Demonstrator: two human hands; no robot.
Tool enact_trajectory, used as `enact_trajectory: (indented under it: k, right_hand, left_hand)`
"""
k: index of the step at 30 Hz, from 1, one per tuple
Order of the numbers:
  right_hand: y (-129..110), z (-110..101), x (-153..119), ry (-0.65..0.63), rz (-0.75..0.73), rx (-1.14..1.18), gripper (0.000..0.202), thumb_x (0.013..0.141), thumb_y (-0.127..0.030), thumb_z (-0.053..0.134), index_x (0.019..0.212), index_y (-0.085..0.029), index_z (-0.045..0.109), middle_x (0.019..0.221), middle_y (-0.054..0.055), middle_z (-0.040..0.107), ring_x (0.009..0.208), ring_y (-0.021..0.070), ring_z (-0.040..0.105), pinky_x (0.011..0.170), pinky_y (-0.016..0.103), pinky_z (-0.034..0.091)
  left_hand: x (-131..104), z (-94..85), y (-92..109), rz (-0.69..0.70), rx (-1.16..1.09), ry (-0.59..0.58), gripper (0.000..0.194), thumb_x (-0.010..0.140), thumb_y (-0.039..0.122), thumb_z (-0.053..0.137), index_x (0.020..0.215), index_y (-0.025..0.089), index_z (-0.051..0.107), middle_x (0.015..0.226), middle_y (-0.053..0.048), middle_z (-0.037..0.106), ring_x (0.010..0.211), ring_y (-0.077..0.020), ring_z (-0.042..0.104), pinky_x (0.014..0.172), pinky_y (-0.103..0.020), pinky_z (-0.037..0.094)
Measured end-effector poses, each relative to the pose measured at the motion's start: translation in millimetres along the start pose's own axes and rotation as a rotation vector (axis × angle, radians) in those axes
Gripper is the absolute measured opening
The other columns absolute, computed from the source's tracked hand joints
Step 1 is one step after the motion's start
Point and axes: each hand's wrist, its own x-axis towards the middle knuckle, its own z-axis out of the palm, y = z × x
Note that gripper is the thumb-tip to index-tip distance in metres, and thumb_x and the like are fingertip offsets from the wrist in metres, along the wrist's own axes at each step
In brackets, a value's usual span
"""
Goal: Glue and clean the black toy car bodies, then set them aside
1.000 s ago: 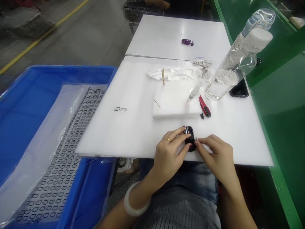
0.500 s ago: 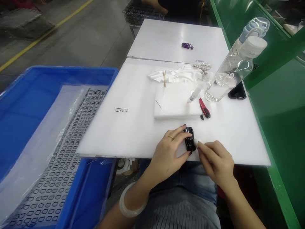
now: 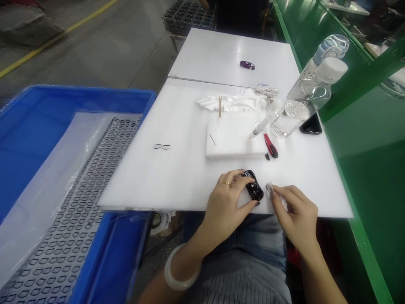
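A small glossy black toy car (image 3: 253, 188) rests on the white foam board (image 3: 177, 169) near its front edge. My left hand (image 3: 228, 202) grips the car between thumb and fingers. My right hand (image 3: 294, 211) sits just right of the car and pinches a small white wipe (image 3: 269, 188) at its fingertips, a short gap away from the car. A white bangle (image 3: 180, 270) circles my left wrist.
A white foam block (image 3: 236, 137) holds toothpicks and a syringe (image 3: 261, 127). A red cutter (image 3: 271, 146), clear water bottle (image 3: 305, 97), black phone (image 3: 311, 125), white cloth (image 3: 237, 101), two black rings (image 3: 161, 147). Purple toy car (image 3: 247, 65) behind. Blue crate (image 3: 63, 190) with ring sheets at left.
My right hand has drawn the wipe off the black car and a little to the right. My left hand has turned the car to a slant.
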Motion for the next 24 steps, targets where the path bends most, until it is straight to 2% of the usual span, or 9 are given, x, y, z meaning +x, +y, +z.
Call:
enact_trajectory:
  k: [2,5,9,12,15,18,24]
  right_hand:
    - [2,-4,-3,0.024,0.033,0.004,0.015,0.093,-0.018,0.064,0.103,-0.019,0.075,0.081,0.002,0.068,0.049,0.0077,0.048,0.042,0.024,0.037]
    - [3,-9,-7,0.055,0.066,-0.007,0.012,0.092,-0.019,0.065,0.099,-0.020,0.075,0.080,0.002,0.068,0.049,0.0081,0.046,0.042,0.025,0.035]
    - [2,-12,-6,0.080,0.062,-0.012,0.009,0.093,-0.020,0.065,0.099,-0.021,0.072,0.080,0.003,0.070,0.058,0.0124,0.055,0.048,0.026,0.042]
    - [1,-10,-4,0.061,0.013,-0.016,0.015,0.092,-0.015,0.064,0.104,-0.021,0.070,0.082,0.003,0.070,0.058,0.0121,0.055,0.048,0.026,0.042]
    - [-1,-2,-4,0.007,-0.133,-0.024,0.029,0.092,-0.007,0.061,0.115,-0.022,0.068,0.087,0.004,0.068,0.065,0.0126,0.059,0.053,0.025,0.048]
    - [-5,10,-5,-0.036,-0.255,-0.062,0.033,0.091,-0.005,0.059,0.118,-0.021,0.069,0.086,0.005,0.067,0.072,0.0155,0.061,0.061,0.029,0.052]
    - [-14,20,-6,-0.012,-0.145,-0.102,0.028,0.092,-0.009,0.056,0.109,-0.022,0.073,0.076,0.002,0.063,0.062,0.0125,0.057,0.053,0.025,0.046]
  left_hand:
    - [1,0.8,1,-0.022,-0.016,0.007,0.037,0.080,0.015,0.082,0.111,0.023,0.065,0.123,-0.007,0.062,0.108,-0.0276,0.063,0.086,-0.044,0.060]
    - [3,3.1,2,-0.040,-0.025,0.059,0.024,0.086,0.011,0.073,0.106,0.022,0.067,0.116,-0.006,0.063,0.103,-0.0256,0.064,0.084,-0.041,0.060]
    - [4,6.4,1,-0.044,-0.031,0.100,0.025,0.083,0.006,0.073,0.103,0.020,0.068,0.109,-0.007,0.062,0.099,-0.0253,0.065,0.082,-0.041,0.060]
    - [3,5.8,-1,-0.032,-0.044,0.099,0.025,0.083,0.006,0.073,0.103,0.019,0.069,0.110,-0.007,0.062,0.098,-0.0248,0.065,0.083,-0.042,0.061]
    - [0,3.1,-5,0.022,-0.042,0.079,0.028,0.089,0.003,0.065,0.111,0.019,0.070,0.115,-0.008,0.063,0.098,-0.0230,0.065,0.085,-0.040,0.061]
    - [-3,1.2,-8,0.056,-0.016,0.074,0.035,0.092,-0.001,0.054,0.115,0.020,0.070,0.117,-0.008,0.063,0.099,-0.0218,0.065,0.086,-0.039,0.061]
    - [-4,2.9,-8,0.066,0.016,0.091,0.037,0.093,0.000,0.050,0.116,0.020,0.070,0.116,-0.009,0.063,0.096,-0.0219,0.066,0.083,-0.039,0.062]
